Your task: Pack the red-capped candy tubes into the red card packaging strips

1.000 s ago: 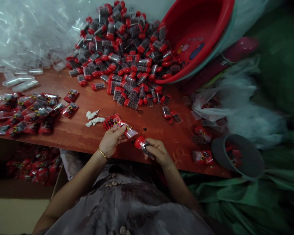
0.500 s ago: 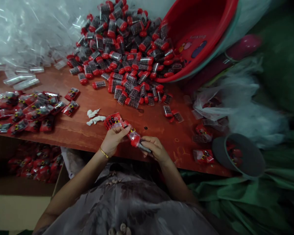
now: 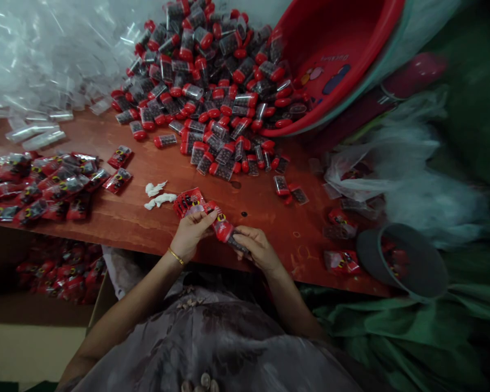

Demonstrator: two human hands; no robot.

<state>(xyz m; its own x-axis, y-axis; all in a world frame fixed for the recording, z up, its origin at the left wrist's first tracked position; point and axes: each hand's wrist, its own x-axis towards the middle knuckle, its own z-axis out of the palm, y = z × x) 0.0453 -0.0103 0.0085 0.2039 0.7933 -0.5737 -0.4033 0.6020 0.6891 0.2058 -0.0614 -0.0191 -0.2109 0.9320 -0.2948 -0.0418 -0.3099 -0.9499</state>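
The right hand [image 3: 262, 248] hides the near end of the dark-filled clear plastic container [image 3: 239, 246]; how far its red end reaches into the small red printed plastic packet [image 3: 221, 219], partly covered by the left hand [image 3: 191, 233], cannot be told. The far edge cuts off the big red plastic basin [image 3: 373, 46], its lettering [image 3: 335, 58] blurred. The left edge crops the pile of red filled packets [image 3: 44, 188]. Contents of the grey round tub [image 3: 369, 256] at right are indistinct.

The packet [image 3: 220, 215] is red with yellow, the container [image 3: 232, 240] red and dark (grey, it seems).
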